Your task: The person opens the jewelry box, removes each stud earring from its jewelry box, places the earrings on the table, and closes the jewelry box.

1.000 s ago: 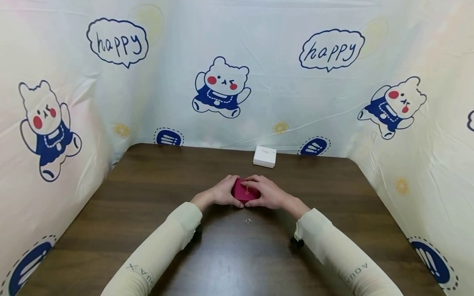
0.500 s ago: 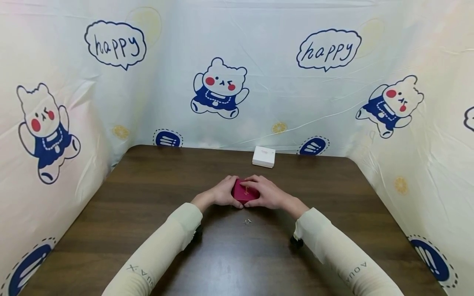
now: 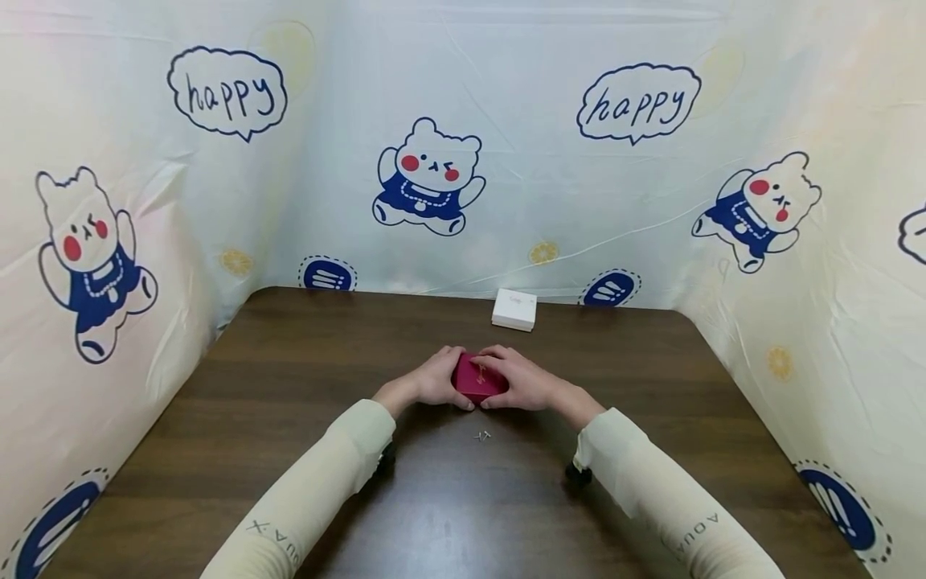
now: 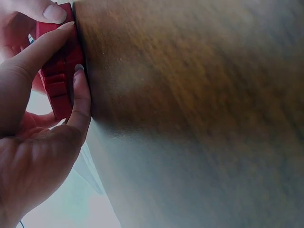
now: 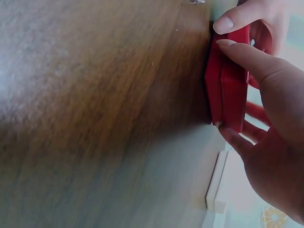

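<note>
Left hand (image 3: 436,380) and right hand (image 3: 526,381), both in a grip round a red box (image 3: 473,387) (white box (image 3: 514,310) beyond).

The side walls of the red box (image 3: 472,388) are partly covered by the left grip (image 3: 436,380) and the right grip (image 3: 528,383). The gold mark (image 3: 481,374) between the grips is too small to be read. The metallic pieces (image 3: 482,436), on the near side of the grips, are too small to be identified. On the white box (image 3: 514,307) beyond the grips, the print cannot be made out. Behind the grips, both sleeves (image 3: 311,482) and the tabletop (image 3: 463,515) are cut off by the head view's bottom edge.
</note>
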The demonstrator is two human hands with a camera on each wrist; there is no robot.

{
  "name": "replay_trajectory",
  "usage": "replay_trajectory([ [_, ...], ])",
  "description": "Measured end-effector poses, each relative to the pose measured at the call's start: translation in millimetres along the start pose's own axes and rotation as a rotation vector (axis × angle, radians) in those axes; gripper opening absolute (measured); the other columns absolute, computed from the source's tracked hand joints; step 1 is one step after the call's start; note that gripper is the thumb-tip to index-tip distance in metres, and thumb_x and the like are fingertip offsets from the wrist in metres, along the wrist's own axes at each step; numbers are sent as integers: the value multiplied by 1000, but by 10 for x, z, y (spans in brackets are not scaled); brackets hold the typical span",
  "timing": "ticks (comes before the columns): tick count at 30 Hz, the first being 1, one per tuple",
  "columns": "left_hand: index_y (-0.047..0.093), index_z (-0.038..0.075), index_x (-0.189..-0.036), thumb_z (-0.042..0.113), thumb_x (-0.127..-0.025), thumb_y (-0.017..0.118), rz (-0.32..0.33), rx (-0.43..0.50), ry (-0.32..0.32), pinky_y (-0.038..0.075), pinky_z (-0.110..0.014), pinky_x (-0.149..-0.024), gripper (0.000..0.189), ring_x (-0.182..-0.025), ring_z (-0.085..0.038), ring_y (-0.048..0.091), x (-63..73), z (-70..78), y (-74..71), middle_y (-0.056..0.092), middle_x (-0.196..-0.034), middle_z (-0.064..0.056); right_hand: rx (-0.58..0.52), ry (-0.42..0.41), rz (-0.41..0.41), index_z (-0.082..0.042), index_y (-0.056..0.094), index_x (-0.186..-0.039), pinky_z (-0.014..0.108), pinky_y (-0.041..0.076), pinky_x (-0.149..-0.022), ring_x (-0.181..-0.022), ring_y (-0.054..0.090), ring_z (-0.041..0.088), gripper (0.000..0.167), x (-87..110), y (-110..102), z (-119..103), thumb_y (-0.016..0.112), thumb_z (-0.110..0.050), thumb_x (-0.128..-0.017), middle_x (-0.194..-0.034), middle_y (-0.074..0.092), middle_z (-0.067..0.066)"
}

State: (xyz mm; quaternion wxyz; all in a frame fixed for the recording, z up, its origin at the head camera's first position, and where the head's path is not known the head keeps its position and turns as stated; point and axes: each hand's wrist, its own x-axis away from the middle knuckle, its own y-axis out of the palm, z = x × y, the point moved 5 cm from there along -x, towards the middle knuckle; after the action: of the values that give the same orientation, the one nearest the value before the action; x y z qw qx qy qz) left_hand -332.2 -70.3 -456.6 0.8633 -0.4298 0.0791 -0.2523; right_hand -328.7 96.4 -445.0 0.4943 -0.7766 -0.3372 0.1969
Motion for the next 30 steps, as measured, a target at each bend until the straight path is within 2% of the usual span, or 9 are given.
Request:
replay_trajectory([
  [6, 37, -4, -149, 29, -75, 93, 1, 5, -13, 48, -43, -99, 99, -114, -27, 53, -2, -4, 20, 50, -133, -18, -7, 22, 2, -18, 48, -152, 40, 48, -104, -135, 42, 25, 74, 48, -3, 45, 81, -34, -88, -152, 42, 8],
  [17, 37, -6, -150, 26, -72, 95, 50, 13, -3, 47, -44, -101, 102, -115, -29, 53, 2, -46, 7, 50, -134, -19, 15, 66, 9, -21, 50, -151, 43, 45, -108, -137, 41, 23, 72, 124, -70, 104, 78, -42, -89, -152, 44, 5],
  [23, 34, -7, -152, 26, -74, 94, 70, 26, -11, 47, -45, -103, 103, -118, -30, 52, -11, -61, -63, 48, -137, -21, 6, 67, 42, -18, 52, -149, 48, 43, -110, -138, 43, 26, 68, 144, -144, 116, 77, -42, -91, -152, 44, 6],
  [30, 36, -7, -150, 27, -73, 93, 111, 17, -13, 46, -45, -104, 102, -119, -31, 52, -23, -109, -156, 49, -137, -21, 45, 64, 47, -16, 50, -151, 48, 39, -113, -140, 43, 27, 66, 153, -217, 145, 72, -44, -95, -153, 43, 8],
])
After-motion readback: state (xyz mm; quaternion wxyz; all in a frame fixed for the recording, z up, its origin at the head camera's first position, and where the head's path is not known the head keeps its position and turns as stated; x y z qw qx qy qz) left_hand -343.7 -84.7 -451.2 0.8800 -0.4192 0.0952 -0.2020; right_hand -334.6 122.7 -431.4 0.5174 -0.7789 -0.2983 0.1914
